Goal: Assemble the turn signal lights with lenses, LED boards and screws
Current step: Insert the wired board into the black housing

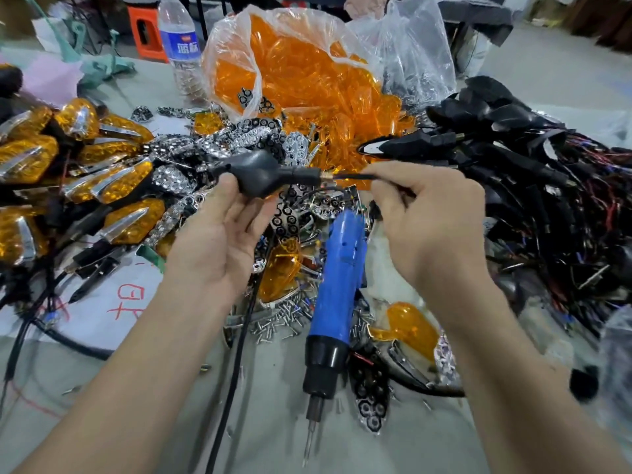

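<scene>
Housing: black turn signal housing (256, 174), held above the middle of the tabletop; likely light, rigid plastic with a smooth shell.
Wire: black lead (355, 177) leaving the stem; limp, probably easy to strain where it exits.
Best hold: the bulbous body, not the lead.
Left hand (219, 241): palm turned upward, thumb and fingers curled round the housing.
Right hand (427, 227): thumb and fingertips pinching the lead.

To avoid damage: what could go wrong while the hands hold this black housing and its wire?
The right hand pinches the thin wire while the left hand grips the black housing; a hard pull may strain the wire. Loose screws beside the blue screwdriver could scatter if bumped.
</scene>
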### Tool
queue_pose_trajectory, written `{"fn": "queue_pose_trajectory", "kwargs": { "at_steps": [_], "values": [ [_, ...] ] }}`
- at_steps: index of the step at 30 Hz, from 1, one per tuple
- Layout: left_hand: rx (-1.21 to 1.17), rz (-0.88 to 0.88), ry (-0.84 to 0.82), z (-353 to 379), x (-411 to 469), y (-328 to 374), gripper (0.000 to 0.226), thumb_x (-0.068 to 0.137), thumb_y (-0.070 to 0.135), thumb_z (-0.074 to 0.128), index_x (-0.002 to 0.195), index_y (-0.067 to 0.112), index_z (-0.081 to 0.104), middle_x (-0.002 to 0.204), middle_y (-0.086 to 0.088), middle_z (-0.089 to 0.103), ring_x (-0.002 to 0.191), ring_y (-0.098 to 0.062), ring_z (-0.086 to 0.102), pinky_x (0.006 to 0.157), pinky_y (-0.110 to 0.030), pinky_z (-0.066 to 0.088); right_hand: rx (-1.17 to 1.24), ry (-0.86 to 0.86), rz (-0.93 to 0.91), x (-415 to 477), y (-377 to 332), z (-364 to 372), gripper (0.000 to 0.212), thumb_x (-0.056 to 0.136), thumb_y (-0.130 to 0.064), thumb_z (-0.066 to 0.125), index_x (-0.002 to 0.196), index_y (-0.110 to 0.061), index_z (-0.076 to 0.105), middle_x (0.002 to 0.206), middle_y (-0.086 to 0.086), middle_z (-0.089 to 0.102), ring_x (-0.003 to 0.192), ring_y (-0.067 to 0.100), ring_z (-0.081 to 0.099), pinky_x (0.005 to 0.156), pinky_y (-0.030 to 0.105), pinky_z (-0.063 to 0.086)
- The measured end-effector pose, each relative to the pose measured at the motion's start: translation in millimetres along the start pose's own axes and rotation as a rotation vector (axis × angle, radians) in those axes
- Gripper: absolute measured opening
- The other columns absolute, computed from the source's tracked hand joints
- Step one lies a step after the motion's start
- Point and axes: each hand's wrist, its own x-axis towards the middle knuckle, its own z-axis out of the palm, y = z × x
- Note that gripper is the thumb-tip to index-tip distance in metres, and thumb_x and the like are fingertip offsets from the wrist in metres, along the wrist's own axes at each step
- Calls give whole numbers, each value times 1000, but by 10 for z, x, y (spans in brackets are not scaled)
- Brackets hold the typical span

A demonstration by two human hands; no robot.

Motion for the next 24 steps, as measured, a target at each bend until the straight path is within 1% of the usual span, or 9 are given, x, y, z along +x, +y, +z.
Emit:
{"fn": "queue_pose_trajectory", "kwargs": {
  "at_steps": [5,7,10,13,16,18,20,22,24],
  "values": [
    [-72,-36,-57,-48,18,77,43,99,25,57,139,10,52,127,-12,73,119,-26,71,100,-42,58,6,62,-133,25,-19,98,21,95,-15,72,106,-28,83,71,-15,64,76,14,48,86,30,34],
    [-92,-33,-167,-90,24,149,49,99,28,56,144,9,48,132,-9,71,128,-26,65,105,-47,54,162,12,-51,59,-47,65,23,94,-12,72,106,-28,83,70,-18,68,68,8,54,77,24,42],
    [-137,-47,-305,-171,60,282,45,108,34,47,145,10,48,139,-10,66,134,-26,60,109,-52,48,220,-246,62,46,-242,30,19,96,-13,68,97,-25,83,62,-17,70,60,-3,65,56,10,47],
    [-123,-42,-394,-240,116,423,45,113,44,28,130,14,57,138,-11,63,133,-24,58,103,-47,52,284,-558,153,-91,-509,90,23,97,-15,64,76,-16,73,57,-2,71,70,16,75,65,31,60],
    [-159,-85,-407,-280,120,476,48,111,49,29,125,15,60,119,-6,67,114,-21,65,92,-33,57,651,-837,342,-308,-729,215,22,102,-9,56,84,-1,65,52,7,65,35,14,52,38,20,38],
    [-113,-139,-342,-310,110,474,44,110,47,38,123,13,63,103,-8,67,95,-20,66,82,-31,59,787,-951,458,-415,-791,282,25,106,-13,51,89,-2,66,60,9,68,39,16,59,40,20,42],
    [55,-156,-276,-319,116,458,46,109,47,41,121,11,67,93,-11,65,84,-22,66,81,-39,60,595,-808,366,-427,-728,355,29,103,-20,57,82,-5,71,68,5,74,54,16,70,53,27,55],
    [276,-176,-240,-296,107,419,53,109,54,36,110,14,71,89,-10,67,79,-23,68,74,-38,62,130,-584,161,-380,-623,368,22,96,-21,63,77,-17,73,72,-4,74,65,11,70,67,29,58],
    [419,-210,-209,-279,98,365,59,108,60,32,101,15,70,90,-9,70,69,-19,66,50,-28,55,-261,-645,-1,-362,-593,350,18,93,-18,62,80,-24,73,82,-4,75,79,18,70,77,31,58]
  ]
}}
